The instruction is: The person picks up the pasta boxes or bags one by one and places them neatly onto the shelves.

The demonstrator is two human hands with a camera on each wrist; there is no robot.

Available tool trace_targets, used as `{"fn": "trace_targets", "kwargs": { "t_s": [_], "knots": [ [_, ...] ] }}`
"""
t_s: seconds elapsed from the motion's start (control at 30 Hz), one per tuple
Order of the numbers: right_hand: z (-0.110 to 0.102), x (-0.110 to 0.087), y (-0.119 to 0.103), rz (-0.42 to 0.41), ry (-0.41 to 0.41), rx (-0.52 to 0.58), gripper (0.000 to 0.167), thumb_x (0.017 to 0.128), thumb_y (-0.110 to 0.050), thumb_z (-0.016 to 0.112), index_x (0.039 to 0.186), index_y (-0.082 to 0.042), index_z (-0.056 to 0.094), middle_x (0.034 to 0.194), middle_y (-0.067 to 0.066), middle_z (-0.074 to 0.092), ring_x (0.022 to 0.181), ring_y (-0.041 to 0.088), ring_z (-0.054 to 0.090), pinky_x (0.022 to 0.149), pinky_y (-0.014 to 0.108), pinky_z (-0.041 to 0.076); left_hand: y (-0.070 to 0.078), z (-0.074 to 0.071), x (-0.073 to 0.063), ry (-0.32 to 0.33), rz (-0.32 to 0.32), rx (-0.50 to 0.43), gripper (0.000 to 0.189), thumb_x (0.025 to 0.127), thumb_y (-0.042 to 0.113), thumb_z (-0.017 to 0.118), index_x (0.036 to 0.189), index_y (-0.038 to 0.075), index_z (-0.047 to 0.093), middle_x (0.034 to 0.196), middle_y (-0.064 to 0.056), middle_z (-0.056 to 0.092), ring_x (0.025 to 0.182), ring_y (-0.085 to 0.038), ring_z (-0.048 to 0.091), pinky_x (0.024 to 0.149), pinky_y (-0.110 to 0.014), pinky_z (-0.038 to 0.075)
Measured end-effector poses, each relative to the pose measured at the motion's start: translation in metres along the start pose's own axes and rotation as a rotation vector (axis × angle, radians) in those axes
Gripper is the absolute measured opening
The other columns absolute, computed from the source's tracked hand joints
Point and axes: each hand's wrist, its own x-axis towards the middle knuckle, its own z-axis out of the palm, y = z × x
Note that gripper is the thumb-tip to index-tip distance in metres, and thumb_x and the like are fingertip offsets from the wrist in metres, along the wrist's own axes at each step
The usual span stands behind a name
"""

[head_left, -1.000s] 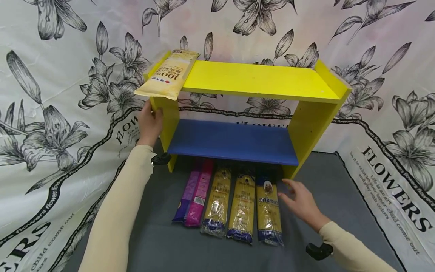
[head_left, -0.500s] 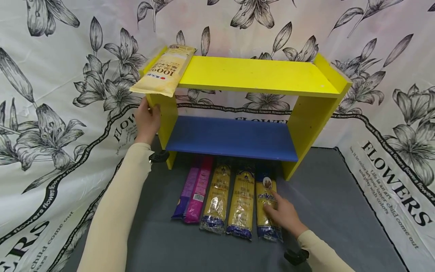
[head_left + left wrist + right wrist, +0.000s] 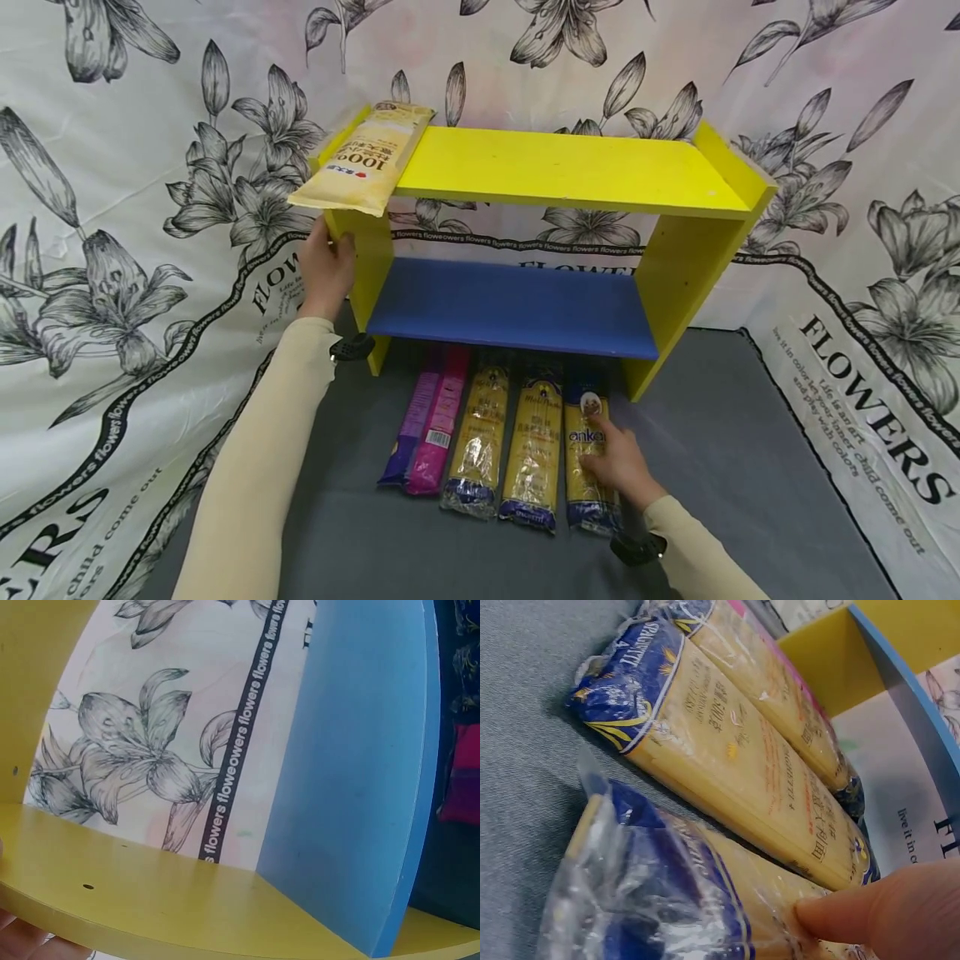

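My left hand (image 3: pixel 327 271) grips the left side panel of the yellow and blue shelf (image 3: pixel 547 171). Its thumb is on the near face, and its fingertips show below the panel in the left wrist view. Low on the right, my right hand (image 3: pixel 626 462) holds the rightmost spaghetti pack (image 3: pixel 581 483), a clear and blue bag lying on the table. In the right wrist view its thumb (image 3: pixel 885 911) presses on that bag (image 3: pixel 675 900). Beside it lie two more yellow spaghetti packs, the nearer one (image 3: pixel 532 458) and one further left (image 3: pixel 477 450).
A pink pack (image 3: pixel 435 442) and a purple pack (image 3: pixel 408 429) lie at the left of the row, their far ends under the blue board (image 3: pixel 517 304). A pale yellow bag (image 3: pixel 367 162) rests on the top board's left end, overhanging its front. Flowered cloth (image 3: pixel 840 250) hangs behind.
My right hand has moved left from beside the shelf's right foot onto the rightmost spaghetti pack and taken hold of it. My left hand keeps its grip on the side panel.
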Motion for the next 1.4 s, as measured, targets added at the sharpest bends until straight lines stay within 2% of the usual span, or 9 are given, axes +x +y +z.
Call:
{"fn": "trace_targets", "kwargs": {
  "t_s": [0.13, 0.23, 0.4, 0.63, 0.87, 1.0, 1.1, 1.23, 1.4],
  "knots": [
    [-0.003, 0.004, 0.001, -0.018, -0.015, 0.003, 0.068, 0.083, -0.011, 0.077, 0.144, 0.000, 0.050, 0.134, 0.034, 0.055, 0.118, 0.051, 0.051, 0.078, 0.049, 0.050, 0.001, 0.000, 0.000, 0.004, 0.009, 0.000, 0.033, 0.103, 0.011, 0.047, 0.130, -0.003, 0.059, 0.110, -0.028, 0.069, 0.092, -0.041, 0.068, 0.074, -0.041, 0.051],
    [-0.005, 0.005, 0.001, -0.028, -0.030, 0.027, 0.069, 0.082, -0.012, 0.079, 0.143, 0.002, 0.051, 0.138, 0.031, 0.056, 0.121, 0.052, 0.052, 0.082, 0.053, 0.051, 0.001, 0.001, 0.000, 0.006, 0.003, 0.004, 0.032, 0.103, 0.011, 0.047, 0.131, -0.002, 0.059, 0.111, -0.028, 0.069, 0.092, -0.040, 0.068, 0.075, -0.041, 0.051],
    [-0.008, 0.006, 0.000, 0.001, -0.080, 0.100, 0.073, 0.080, -0.009, 0.082, 0.144, 0.002, 0.049, 0.145, 0.030, 0.053, 0.107, 0.038, 0.061, 0.080, 0.047, 0.054, 0.002, 0.001, 0.001, -0.006, -0.013, 0.014, 0.034, 0.104, 0.012, 0.046, 0.134, -0.001, 0.057, 0.115, -0.027, 0.068, 0.095, -0.040, 0.067, 0.078, -0.044, 0.052],
    [-0.006, 0.006, -0.003, 0.044, -0.093, 0.131, 0.076, 0.077, -0.005, 0.083, 0.144, -0.001, 0.049, 0.135, 0.031, 0.057, 0.094, 0.030, 0.060, 0.071, 0.039, 0.052, 0.003, 0.000, 0.000, -0.013, -0.018, 0.008, 0.036, 0.105, 0.012, 0.047, 0.137, 0.000, 0.055, 0.118, -0.027, 0.067, 0.095, -0.040, 0.066, 0.078, -0.044, 0.052],
    [-0.005, -0.005, 0.001, 0.023, -0.086, 0.126, 0.075, 0.076, -0.006, 0.083, 0.143, 0.001, 0.050, 0.145, 0.031, 0.051, 0.125, 0.051, 0.054, 0.096, 0.060, 0.051, 0.002, -0.001, -0.003, -0.014, 0.012, 0.000, 0.035, 0.105, 0.012, 0.049, 0.136, -0.001, 0.056, 0.114, -0.028, 0.068, 0.093, -0.041, 0.067, 0.075, -0.044, 0.052],
    [-0.004, -0.013, 0.004, 0.034, -0.082, 0.186, 0.074, 0.074, -0.003, 0.083, 0.141, 0.000, 0.053, 0.139, 0.031, 0.054, 0.107, 0.039, 0.062, 0.079, 0.046, 0.057, 0.001, -0.001, -0.003, -0.021, 0.005, 0.002, 0.034, 0.105, 0.012, 0.048, 0.136, -0.001, 0.056, 0.115, -0.028, 0.067, 0.094, -0.042, 0.066, 0.077, -0.046, 0.052],
    [-0.002, -0.021, 0.008, 0.072, -0.091, 0.271, 0.075, 0.073, 0.002, 0.082, 0.142, -0.001, 0.053, 0.125, 0.029, 0.062, 0.090, 0.027, 0.065, 0.067, 0.037, 0.057, 0.000, -0.001, -0.004, -0.022, -0.006, 0.008, 0.035, 0.105, 0.013, 0.048, 0.136, -0.001, 0.055, 0.116, -0.028, 0.067, 0.094, -0.042, 0.066, 0.077, -0.046, 0.052],
    [0.001, -0.034, 0.012, 0.122, -0.117, 0.388, 0.078, 0.072, 0.007, 0.079, 0.144, 0.001, 0.051, 0.107, 0.024, 0.069, 0.079, 0.022, 0.069, 0.062, 0.039, 0.059, -0.001, -0.001, -0.004, -0.020, -0.013, 0.010, 0.035, 0.105, 0.013, 0.047, 0.137, -0.001, 0.055, 0.118, -0.028, 0.067, 0.096, -0.042, 0.067, 0.079, -0.048, 0.053],
    [0.002, -0.051, 0.017, 0.114, -0.151, 0.474, 0.079, 0.074, 0.010, 0.076, 0.147, 0.004, 0.046, 0.116, 0.030, 0.066, 0.083, 0.024, 0.071, 0.063, 0.040, 0.061, 0.000, -0.001, -0.002, -0.016, -0.001, 0.013, 0.034, 0.105, 0.012, 0.048, 0.135, -0.001, 0.056, 0.117, -0.028, 0.068, 0.096, -0.042, 0.068, 0.079, -0.048, 0.054]
  ]
}}
